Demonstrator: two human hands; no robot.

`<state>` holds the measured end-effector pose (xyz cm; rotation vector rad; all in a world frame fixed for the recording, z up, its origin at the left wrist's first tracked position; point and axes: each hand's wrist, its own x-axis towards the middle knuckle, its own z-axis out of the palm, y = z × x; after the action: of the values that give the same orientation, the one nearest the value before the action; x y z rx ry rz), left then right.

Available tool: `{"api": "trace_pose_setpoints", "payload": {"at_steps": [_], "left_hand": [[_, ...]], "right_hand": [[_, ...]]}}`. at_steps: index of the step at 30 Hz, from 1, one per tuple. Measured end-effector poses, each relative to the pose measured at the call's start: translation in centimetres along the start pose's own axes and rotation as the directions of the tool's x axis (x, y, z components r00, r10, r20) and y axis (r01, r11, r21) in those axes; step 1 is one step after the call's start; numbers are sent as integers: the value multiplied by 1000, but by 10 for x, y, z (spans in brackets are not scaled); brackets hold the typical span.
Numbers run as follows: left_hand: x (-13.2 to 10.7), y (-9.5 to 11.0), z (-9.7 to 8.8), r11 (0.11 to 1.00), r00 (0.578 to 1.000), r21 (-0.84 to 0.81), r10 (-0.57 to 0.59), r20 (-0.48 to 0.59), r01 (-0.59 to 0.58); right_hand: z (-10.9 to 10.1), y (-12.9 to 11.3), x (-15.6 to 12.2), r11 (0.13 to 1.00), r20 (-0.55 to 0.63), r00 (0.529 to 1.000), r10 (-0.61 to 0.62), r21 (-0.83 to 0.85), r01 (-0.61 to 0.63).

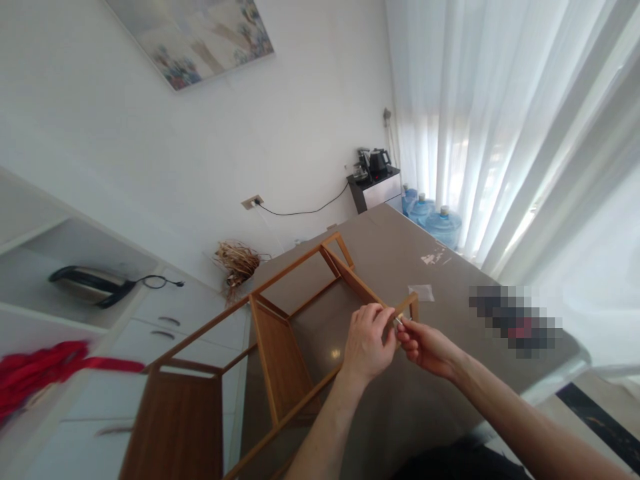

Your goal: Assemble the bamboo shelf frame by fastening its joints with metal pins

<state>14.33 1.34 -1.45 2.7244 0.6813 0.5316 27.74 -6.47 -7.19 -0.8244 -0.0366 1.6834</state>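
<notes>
A wooden shelf frame (280, 347) with thin rails and brown panels lies on its side on the grey table (395, 253). My left hand (369, 341) is closed around the frame's near corner post. My right hand (423, 343) pinches a small metal piece (399, 323), too small to name, against that same post end. The two hands touch at the fingertips.
A small clear plastic bag (421, 292) lies on the table behind the hands. A blurred-out object (515, 320) sits at the table's right. White shelving (75, 293) with a black appliance and red cloth (45, 373) stands left. Water bottles (443, 223) and curtains are behind.
</notes>
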Motion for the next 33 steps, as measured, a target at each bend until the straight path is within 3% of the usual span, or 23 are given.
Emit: {"api": "trace_pose_setpoints", "payload": {"at_steps": [2, 4, 7, 9, 10, 13, 15, 18, 21, 23, 25, 26, 28, 30, 31, 33], "left_hand": [[0, 0, 0, 1000, 1000, 1, -12, 3, 12], [0, 0, 1, 1000, 1000, -2, -25, -1, 25], [-1, -1, 2, 999, 999, -15, -45, -15, 45], [-1, -2, 2, 998, 998, -31, -54, -20, 54], [-2, -3, 3, 998, 998, -38, -57, -22, 56], [-2, -5, 4, 998, 998, -44, -56, -20, 55], [-1, -6, 4, 998, 999, -44, -50, -13, 49], [-1, -6, 4, 998, 999, -47, -41, -10, 41], [-1, -5, 3, 998, 999, -51, -41, -14, 40], [-1, -5, 2, 998, 999, -55, -45, -16, 44], [-1, -5, 2, 997, 999, -58, -47, -15, 46], [-1, -5, 2, 997, 999, -60, -48, -15, 47], [-1, -6, 3, 997, 999, -65, -48, -11, 48], [-1, -6, 3, 996, 999, -76, -51, -9, 51], [-1, -6, 3, 995, 998, -85, -56, -11, 55], [-1, -6, 3, 991, 997, -115, -75, -26, 72]], "right_hand": [[2, 1, 0, 999, -13, 1000, 1, -54, -1], [4, 1, 0, 975, -61, 997, -45, -218, 31], [6, 2, -4, 844, -124, 984, -126, -534, 41], [6, 1, -10, 660, -130, 963, -236, -748, 61], [5, 0, -14, 525, -108, 937, -332, -846, 88], [3, -2, -23, 52, 77, 781, -620, -989, 139], [2, -2, -25, -156, 192, 699, -689, -981, 116], [1, -1, -21, -309, 276, 676, -683, -948, 75], [0, 0, -16, -372, 306, 674, -672, -927, 50], [1, 1, -12, -334, 294, 675, -677, -940, 74], [5, 2, -10, -197, 231, 691, -685, -972, 130], [7, 3, -8, -70, 169, 714, -679, -984, 167], [11, 5, -5, 306, 5, 797, -604, -922, 238], [14, 6, 0, 725, -113, 905, -410, -642, 249], [14, 7, 2, 860, -120, 945, -303, -461, 217], [13, 6, 5, 969, -79, 984, -158, -202, 140]]}}
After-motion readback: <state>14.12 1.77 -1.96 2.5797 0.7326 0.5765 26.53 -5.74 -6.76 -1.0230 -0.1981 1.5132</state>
